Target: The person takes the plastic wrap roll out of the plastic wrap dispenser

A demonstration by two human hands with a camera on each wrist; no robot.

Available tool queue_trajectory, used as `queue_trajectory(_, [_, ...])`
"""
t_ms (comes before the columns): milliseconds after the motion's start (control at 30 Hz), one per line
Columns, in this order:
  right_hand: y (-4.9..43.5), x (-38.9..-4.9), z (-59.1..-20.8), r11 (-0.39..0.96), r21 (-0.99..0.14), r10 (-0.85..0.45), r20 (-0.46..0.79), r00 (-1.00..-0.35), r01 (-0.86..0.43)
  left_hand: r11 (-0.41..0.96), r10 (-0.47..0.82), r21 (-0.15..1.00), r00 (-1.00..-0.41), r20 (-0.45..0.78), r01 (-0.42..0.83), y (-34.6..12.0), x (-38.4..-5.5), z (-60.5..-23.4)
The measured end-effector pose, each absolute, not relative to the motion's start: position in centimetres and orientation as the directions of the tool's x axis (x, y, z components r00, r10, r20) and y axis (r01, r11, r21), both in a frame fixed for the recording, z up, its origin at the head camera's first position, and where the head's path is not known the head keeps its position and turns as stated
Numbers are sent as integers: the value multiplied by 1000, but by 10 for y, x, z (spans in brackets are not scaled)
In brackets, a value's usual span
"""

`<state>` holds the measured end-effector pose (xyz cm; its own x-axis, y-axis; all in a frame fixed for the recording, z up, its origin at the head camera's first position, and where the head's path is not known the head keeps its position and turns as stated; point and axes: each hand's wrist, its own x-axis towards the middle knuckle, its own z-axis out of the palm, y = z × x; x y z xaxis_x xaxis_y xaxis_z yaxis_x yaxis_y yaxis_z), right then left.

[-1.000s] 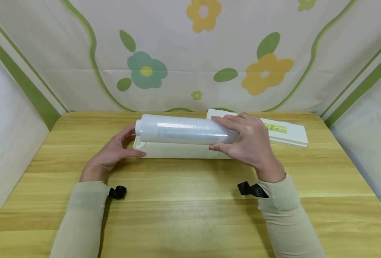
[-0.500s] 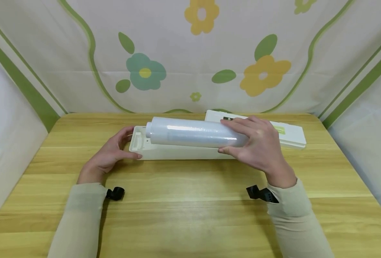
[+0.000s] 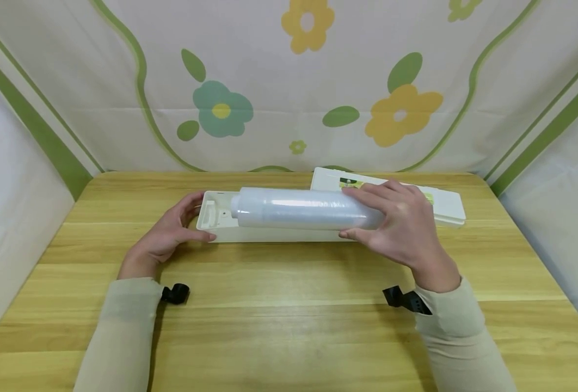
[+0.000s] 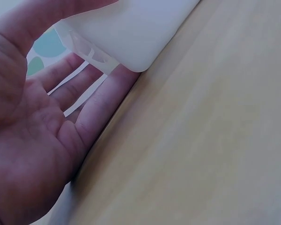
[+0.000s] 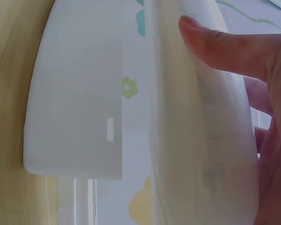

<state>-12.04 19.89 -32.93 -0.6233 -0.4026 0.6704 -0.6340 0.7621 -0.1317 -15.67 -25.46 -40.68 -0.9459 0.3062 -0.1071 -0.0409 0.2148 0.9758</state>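
A roll of cling film [image 3: 299, 211] lies lengthwise above a long white plastic box [image 3: 274, 236]. Its right part is gripped by my right hand [image 3: 404, 228], thumb on the near side and fingers over the far side. In the right wrist view the roll [image 5: 196, 122] is apart from the box [image 5: 75, 103], with a gap between them. My left hand [image 3: 168, 231] holds the box's left end, thumb on the front wall and fingers around the end and back. The left wrist view shows this palm [image 4: 37, 140] against the tabletop, near the box corner [image 4: 136, 56].
Behind the right hand lies a white lid [image 3: 448, 208] with green-yellow labels, partly hidden. The wooden table [image 3: 279, 316] extends toward me. A flower-patterned cloth [image 3: 269, 81] hangs at the back, with pale cloth on both sides.
My right hand has moved the cling film roll to the right and lowered it closer to the box. The box's left end has come into sight. My left hand has barely shifted.
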Motion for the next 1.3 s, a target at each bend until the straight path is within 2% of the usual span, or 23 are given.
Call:
queue_trajectory(700, [214,-107,-339,741,-118,-420,687,-593,-661,227,303,973,-946,-117,-47,-254,-157,-404])
queue_trajectory(1233, [229,-93,-356,734,-125,-480,599,-641,-667,223,323,974,-941,-98,-25,-257,-158,-407])
queue_trajectory(1300, [229,-93,-358,725,-121,-486,608,-628,-678,224,322,974,-942,-94,-21,-258,-158,-406])
